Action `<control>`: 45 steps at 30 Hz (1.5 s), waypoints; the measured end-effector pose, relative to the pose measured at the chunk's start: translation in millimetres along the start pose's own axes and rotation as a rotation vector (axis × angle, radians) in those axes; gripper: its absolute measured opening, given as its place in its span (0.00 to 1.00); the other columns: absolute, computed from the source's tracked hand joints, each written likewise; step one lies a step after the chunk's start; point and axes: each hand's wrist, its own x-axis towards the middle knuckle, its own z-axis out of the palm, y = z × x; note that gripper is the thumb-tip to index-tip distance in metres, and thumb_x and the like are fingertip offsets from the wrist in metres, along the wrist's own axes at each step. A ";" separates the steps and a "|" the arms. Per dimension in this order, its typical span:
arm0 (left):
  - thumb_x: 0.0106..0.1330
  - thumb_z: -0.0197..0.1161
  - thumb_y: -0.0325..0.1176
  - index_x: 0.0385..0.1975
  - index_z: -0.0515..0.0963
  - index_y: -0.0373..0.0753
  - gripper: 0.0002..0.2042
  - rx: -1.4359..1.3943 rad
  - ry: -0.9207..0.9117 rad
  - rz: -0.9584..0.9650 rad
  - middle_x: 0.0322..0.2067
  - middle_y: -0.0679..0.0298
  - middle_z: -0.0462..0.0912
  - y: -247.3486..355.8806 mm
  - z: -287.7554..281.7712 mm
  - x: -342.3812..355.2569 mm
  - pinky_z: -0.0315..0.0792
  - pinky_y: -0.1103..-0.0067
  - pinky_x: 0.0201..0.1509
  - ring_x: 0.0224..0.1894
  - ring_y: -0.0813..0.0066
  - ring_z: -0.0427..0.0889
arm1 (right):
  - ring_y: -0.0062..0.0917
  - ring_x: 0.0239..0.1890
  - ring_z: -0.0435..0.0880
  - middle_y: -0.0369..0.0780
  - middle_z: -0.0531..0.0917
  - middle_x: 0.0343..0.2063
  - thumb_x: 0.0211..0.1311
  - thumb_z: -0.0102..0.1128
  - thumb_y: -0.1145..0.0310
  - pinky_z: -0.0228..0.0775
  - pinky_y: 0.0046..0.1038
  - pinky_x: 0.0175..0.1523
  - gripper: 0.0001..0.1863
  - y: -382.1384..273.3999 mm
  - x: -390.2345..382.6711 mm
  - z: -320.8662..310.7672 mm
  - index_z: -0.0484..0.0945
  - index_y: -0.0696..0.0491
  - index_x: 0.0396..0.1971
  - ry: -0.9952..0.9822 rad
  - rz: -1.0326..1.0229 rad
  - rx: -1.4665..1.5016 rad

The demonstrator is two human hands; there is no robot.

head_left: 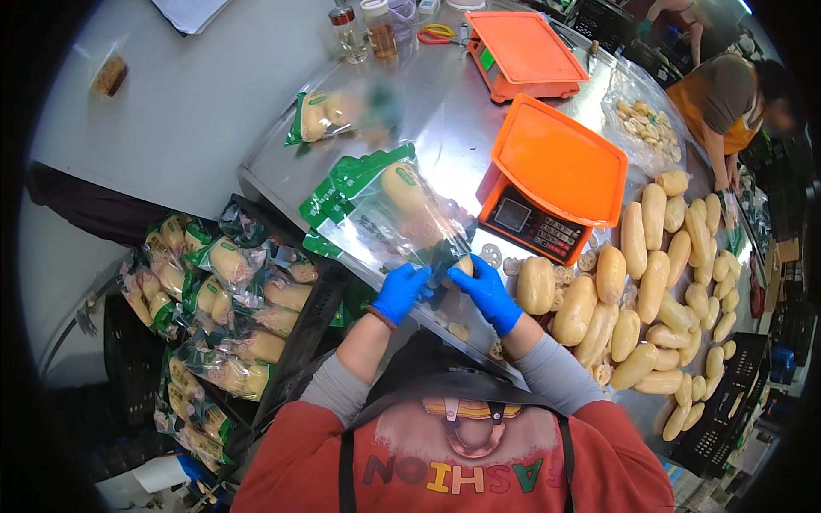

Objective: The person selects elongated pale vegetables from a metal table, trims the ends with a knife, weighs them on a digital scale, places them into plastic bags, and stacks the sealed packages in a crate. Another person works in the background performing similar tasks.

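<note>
My blue-gloved left hand (402,292) pinches the near edge of a clear plastic bag (363,222) with green printed panels. The bag lies on the metal table by its front edge. Inside it shows a pale lotus root segment (404,189). My right hand (485,295), also blue-gloved, is closed round a short lotus root piece (461,268) at the bag's mouth. Part of that piece is hidden by the fingers and the film. More green-trimmed bags lie stacked beneath the one I handle.
An orange digital scale (560,162) stands just beyond my right hand, a second orange scale (526,51) behind it. Many loose lotus roots (654,286) cover the table's right. A black crate (282,363) of filled bags sits at left. A co-worker (727,94) bends over the far right.
</note>
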 end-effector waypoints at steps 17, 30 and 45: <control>0.63 0.55 0.34 0.34 0.73 0.33 0.09 0.117 -0.256 -0.107 0.27 0.60 0.80 9.3 -34.0 9.8 0.73 0.81 0.32 0.29 0.75 0.80 | 0.29 0.47 0.75 0.44 0.74 0.48 0.59 0.51 0.70 0.69 0.28 0.49 0.22 57.5 74.2 45.5 0.65 0.57 0.54 0.042 -0.395 -0.511; 0.61 0.54 0.32 0.36 0.72 0.33 0.09 -0.084 -0.311 -0.069 0.29 0.57 0.80 9.3 -37.9 30.3 0.74 0.78 0.34 0.31 0.72 0.79 | 0.33 0.51 0.72 0.42 0.74 0.49 0.57 0.48 0.60 0.59 0.36 0.56 0.22 4.5 95.3 36.6 0.71 0.50 0.50 -0.200 -0.539 -1.201; 0.58 0.54 0.25 0.29 0.76 0.33 0.04 0.120 0.076 0.734 0.30 0.58 0.77 71.7 -10.8 -106.1 0.72 0.75 0.35 0.31 0.66 0.77 | 0.28 0.56 0.67 0.42 0.68 0.55 0.51 0.65 0.65 0.60 0.31 0.60 0.38 -71.7 -16.9 30.6 0.57 0.58 0.60 -0.141 -0.617 -0.157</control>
